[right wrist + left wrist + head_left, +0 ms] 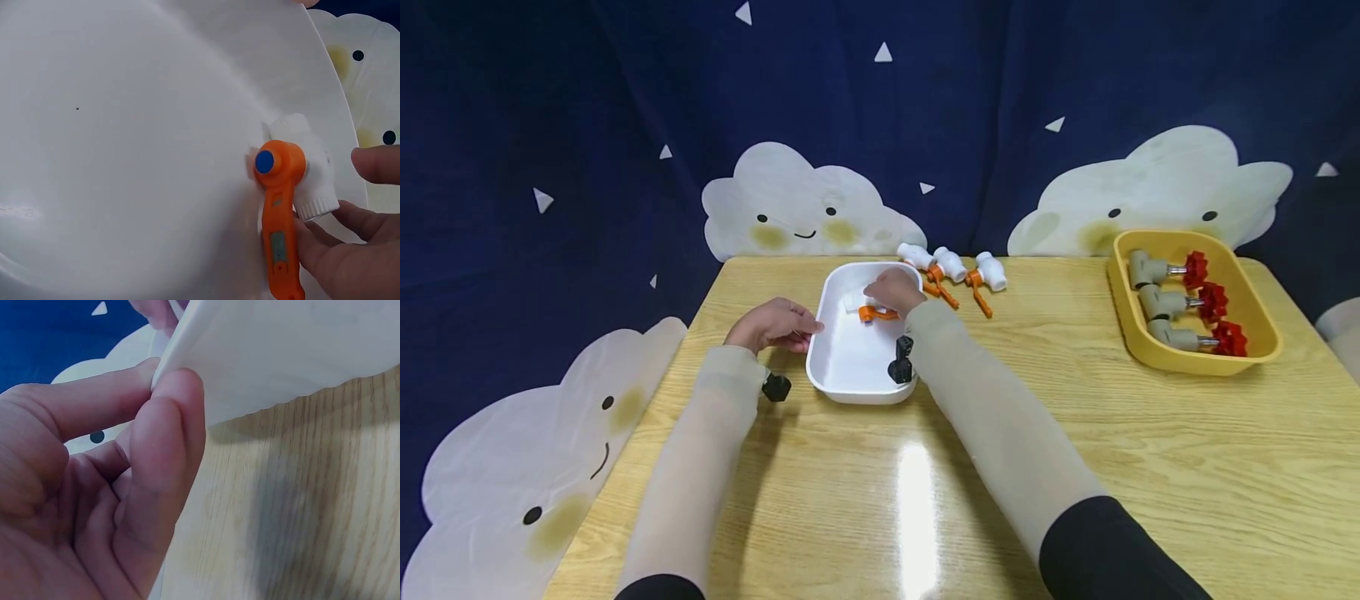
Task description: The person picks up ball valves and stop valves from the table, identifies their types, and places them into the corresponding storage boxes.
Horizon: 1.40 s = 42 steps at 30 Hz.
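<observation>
A white plastic tray (859, 362) stands upright on the table, and my left hand (775, 325) pinches its left rim between thumb and fingers (178, 425). Inside, near the far end, lies a white ball valve (317, 167) with an orange lever handle (281, 231) and a blue cap. My right hand (895, 290) is at this valve; in the right wrist view its thumb (378, 164) is apart from the white body, while its fingers lie beside and partly behind the valve. In the head view this hand partly covers the valve.
Three more white ball valves (991, 272) with orange levers lie on the wooden table (1045, 400), just right of the white tray. A yellow tray (1195, 364) at the right holds three grey valves (1165, 302) with red handwheels. A dark blue curtain hangs behind.
</observation>
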Motion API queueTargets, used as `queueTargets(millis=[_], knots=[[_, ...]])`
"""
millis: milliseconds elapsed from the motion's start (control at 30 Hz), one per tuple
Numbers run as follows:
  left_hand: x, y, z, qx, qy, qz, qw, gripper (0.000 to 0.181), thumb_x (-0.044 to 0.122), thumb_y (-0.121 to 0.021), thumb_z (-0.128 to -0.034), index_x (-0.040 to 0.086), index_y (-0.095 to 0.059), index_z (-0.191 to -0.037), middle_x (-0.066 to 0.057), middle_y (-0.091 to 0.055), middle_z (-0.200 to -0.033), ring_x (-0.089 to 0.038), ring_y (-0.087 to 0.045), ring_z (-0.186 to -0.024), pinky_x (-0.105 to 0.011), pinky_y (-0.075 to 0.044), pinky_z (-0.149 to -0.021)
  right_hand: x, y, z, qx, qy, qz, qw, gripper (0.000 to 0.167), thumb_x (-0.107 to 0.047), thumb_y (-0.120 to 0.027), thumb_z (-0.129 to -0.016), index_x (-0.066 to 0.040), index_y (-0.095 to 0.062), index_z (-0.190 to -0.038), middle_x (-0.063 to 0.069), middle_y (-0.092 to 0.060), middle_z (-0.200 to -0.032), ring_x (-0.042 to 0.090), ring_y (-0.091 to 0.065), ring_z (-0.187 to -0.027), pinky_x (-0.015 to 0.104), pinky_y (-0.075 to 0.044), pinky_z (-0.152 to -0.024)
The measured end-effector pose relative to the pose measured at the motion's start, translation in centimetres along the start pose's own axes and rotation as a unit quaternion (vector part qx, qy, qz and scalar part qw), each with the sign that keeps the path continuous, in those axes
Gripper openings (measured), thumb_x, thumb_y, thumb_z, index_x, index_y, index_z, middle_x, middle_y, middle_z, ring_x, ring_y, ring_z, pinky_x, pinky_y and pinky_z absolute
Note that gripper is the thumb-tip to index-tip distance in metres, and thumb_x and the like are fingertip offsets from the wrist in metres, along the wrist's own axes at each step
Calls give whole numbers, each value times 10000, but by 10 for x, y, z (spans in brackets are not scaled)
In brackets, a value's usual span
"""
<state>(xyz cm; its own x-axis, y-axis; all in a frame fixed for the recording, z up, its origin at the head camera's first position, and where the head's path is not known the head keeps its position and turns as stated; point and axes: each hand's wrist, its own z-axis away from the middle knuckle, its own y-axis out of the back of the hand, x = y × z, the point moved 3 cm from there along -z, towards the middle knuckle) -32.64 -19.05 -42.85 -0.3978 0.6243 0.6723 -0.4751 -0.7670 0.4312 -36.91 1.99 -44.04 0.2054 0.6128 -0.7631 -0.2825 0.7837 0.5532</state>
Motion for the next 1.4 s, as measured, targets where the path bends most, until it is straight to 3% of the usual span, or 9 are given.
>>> queueTargets(millis=[67, 133, 233, 467, 633, 767, 900, 1100, 1400], knots=[[0, 1, 0, 33, -14, 7, 10000, 140, 186, -653, -959, 54, -615, -930, 24, -611, -657, -69, -585, -596, -178, -518, -580, -2, 2, 2, -52, 78, 36, 9999, 204, -237, -579, -953, -44, -605, -1015, 53, -565, -947, 186, -514, -809, 275, -443, -747], [-1, 1, -1, 38, -45, 46, 10000, 138, 179, -660, -953, 55, -613, -918, 22, -612, -650, -71, -589, -592, -179, -518, -575, -4, 4, 4, -67, 184, 120, 9997, 371, -246, -565, -957, -24, -590, -1254, 95, -598, -1203, 220, -544, -987, 302, -469, -909], [-1, -1, -2, -26, -136, 79, 9999, 139, 174, -661, -952, 53, -608, -910, 21, -614, -648, -71, -598, -594, -179, -521, -577, -5, 6, 7, -111, 285, 308, 9991, 478, -257, -546, -960, -4, -535, -1365, 133, -554, -1392, 255, -524, -1144, 339, -443, -1042], [-1, 1, -3, 17, -129, 90, 9999, 129, 166, -656, -954, 50, -614, -919, 22, -611, -642, -68, -591, -590, -178, -517, -573, -12, 7, 9, -428, 533, 1212, 9903, 409, -307, -502, -977, 13, -596, -1216, 130, -580, -1178, 238, -521, -1012, 300, -426, -916], [0, 1, -3, 17, -147, 80, 9999, 140, 169, -653, -956, 33, -622, -961, 29, -612, -647, -65, -590, -595, -174, -516, -578, -21, 11, 15, -490, 771, 1466, 9850, 530, -327, -503, -986, -22, -487, -1420, 127, -512, -1463, 264, -497, -1313, 353, -377, -1156], [-2, 1, -2, 9, -12, 112, 9999, 142, 180, -650, -961, 41, -623, -972, 29, -611, -654, -67, -588, -595, -172, -517, -579, -28, 18, 25, -347, 1232, 1381, 9821, 525, -308, -532, -984, -68, -473, -1447, 123, -479, -1508, 275, -459, -1387, 384, -358, -1179], [-3, -1, -2, -14, -74, 114, 9999, 140, 180, -648, -962, 42, -622, -961, 31, -610, -658, -63, -588, -594, -171, -517, -582, -31, 35, 42, -159, 1718, 1382, 9753, 473, -274, -554, -982, -72, -518, -1407, 135, -516, -1470, 297, -485, -1359, 415, -392, -1150], [-3, -2, -3, -29, -171, 85, 9998, 150, 185, -653, -958, 41, -614, -938, 28, -607, -661, -69, -587, -597, -181, -521, -589, -20, 70, 68, 53, 2333, 1728, 9569, 443, -230, -554, -970, -37, -554, -1369, 149, -559, -1426, 349, -542, -1296, 452, -440, -1099], [-4, 0, -2, 18, -131, 106, 9999, 149, 191, -651, -961, 59, -603, -912, 30, -602, -657, -65, -580, -590, -173, -515, -580, 13, 115, 89, 279, 2325, 1999, 9514, 433, -208, -559, -950, -20, -565, -1339, 203, -561, -1392, 376, -536, -1260, 523, -443, -1069]])
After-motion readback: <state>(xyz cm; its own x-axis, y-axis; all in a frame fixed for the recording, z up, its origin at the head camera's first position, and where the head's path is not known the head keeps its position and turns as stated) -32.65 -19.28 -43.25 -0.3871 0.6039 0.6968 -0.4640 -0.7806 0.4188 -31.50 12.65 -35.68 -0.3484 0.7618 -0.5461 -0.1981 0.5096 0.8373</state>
